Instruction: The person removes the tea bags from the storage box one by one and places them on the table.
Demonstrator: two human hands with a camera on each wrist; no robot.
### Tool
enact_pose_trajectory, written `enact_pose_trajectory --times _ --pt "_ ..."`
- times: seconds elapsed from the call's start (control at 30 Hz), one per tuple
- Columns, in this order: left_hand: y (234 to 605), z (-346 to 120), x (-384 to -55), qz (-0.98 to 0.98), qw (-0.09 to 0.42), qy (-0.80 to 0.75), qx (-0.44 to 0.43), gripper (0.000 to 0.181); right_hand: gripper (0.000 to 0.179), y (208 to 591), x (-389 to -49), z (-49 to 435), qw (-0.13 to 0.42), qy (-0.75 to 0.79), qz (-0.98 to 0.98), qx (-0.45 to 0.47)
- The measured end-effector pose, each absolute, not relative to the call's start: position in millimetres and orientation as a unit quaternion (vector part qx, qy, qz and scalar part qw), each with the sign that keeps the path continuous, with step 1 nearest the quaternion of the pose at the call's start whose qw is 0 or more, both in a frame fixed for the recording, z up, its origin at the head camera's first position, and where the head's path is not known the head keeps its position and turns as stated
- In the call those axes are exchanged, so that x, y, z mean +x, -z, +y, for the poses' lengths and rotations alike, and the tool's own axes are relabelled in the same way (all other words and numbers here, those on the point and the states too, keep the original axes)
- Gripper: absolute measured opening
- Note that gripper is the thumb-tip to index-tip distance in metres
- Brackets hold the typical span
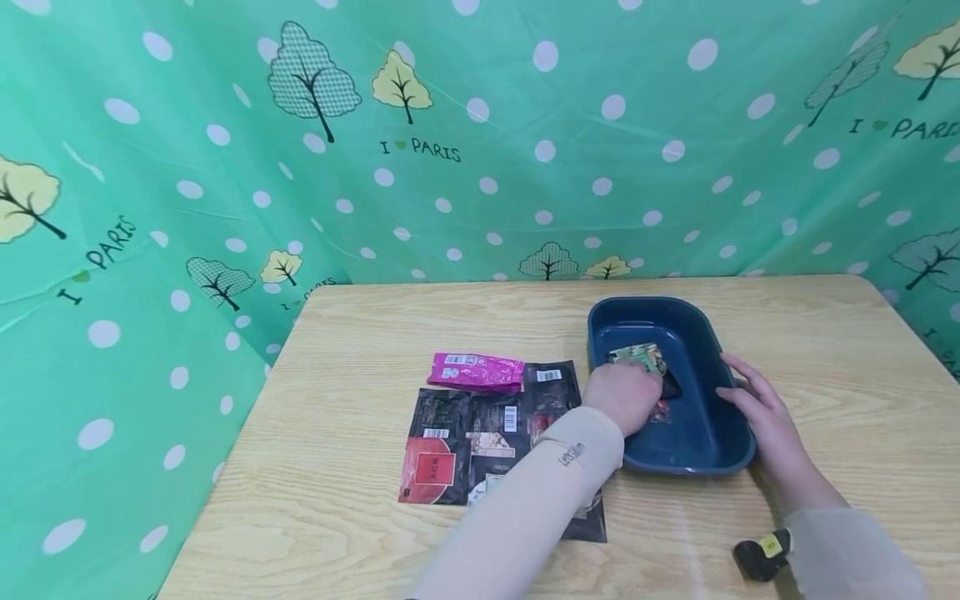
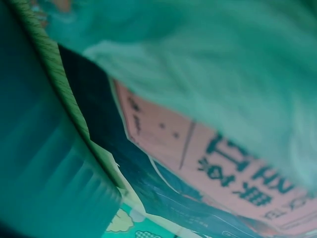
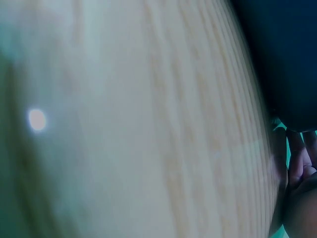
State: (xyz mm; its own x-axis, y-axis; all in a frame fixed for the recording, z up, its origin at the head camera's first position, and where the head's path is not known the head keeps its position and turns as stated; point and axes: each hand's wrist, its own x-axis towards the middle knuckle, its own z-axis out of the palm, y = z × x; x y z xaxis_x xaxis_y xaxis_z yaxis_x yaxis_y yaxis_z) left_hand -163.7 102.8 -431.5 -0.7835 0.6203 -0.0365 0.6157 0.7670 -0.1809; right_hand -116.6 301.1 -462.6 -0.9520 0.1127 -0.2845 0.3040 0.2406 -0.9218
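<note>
A dark blue plastic bin (image 1: 693, 457) stands on the table's right half. My left hand (image 1: 624, 395) reaches over its left rim, with the fingers down among small packets. Just past the knuckles lies a green patterned packet (image 1: 637, 355), with a dark packet (image 1: 669, 386) beside it. The fingertips are hidden, so I cannot tell whether they grip a packet. On the bin's right side my right hand (image 1: 767, 412) holds the wall, the thumb over the rim. In the right wrist view, the fingers (image 3: 296, 156) appear close to the bin's dark outer wall (image 3: 285, 54).
Left of the bin lie several black packets, among them one with a red label (image 1: 433, 467), partly under my left forearm. A magenta packet (image 1: 476, 372) lies behind them. A packet with a pink tea label (image 2: 208, 163) fills the left wrist view. A green dotted curtain (image 1: 465, 217) backs the table.
</note>
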Motion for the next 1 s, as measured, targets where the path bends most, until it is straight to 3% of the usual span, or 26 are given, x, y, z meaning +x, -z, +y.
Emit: enact_pose_trajectory --times 1.0 --pt "430.7 101.7 -164.6 -0.945 0.007 -0.056 -0.323 0.015 0.056 464.7 -114.4 301.7 0.086 0.609 0.777 0.134"
